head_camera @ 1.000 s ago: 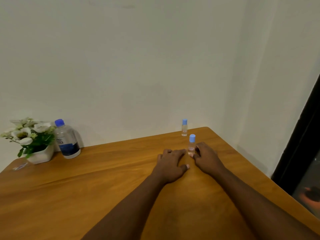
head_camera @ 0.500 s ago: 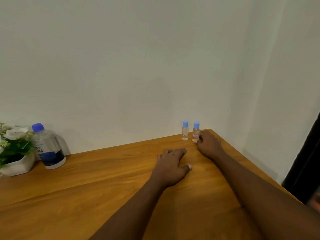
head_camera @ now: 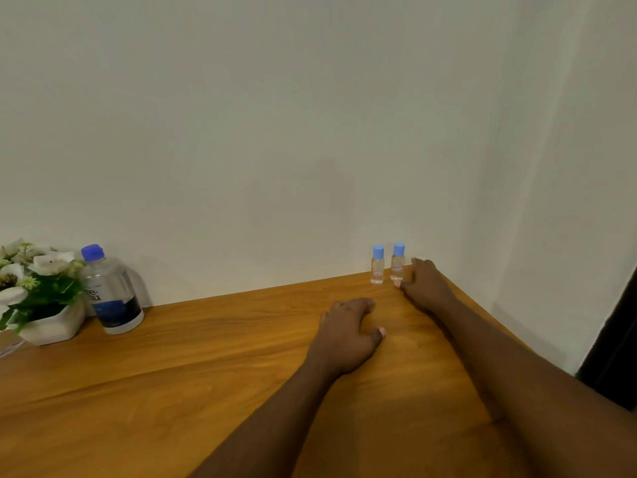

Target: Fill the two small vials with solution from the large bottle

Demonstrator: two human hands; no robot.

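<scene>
Right hand (head_camera: 425, 288), thumb against the small vial (head_camera: 397, 262) just left of its fingers; grip cannot be told. Left hand (head_camera: 348, 331) lies relaxed. The vial looks light, slick, tippy: best pinched mid-body.

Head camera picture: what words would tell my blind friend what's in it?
One small blue-capped vial and a second vial stand side by side at the far right corner of the table, the right hand beside them, thumb at the second vial's foot. The left hand rests on the table; a large bottle and white flowers stand far left.
</scene>
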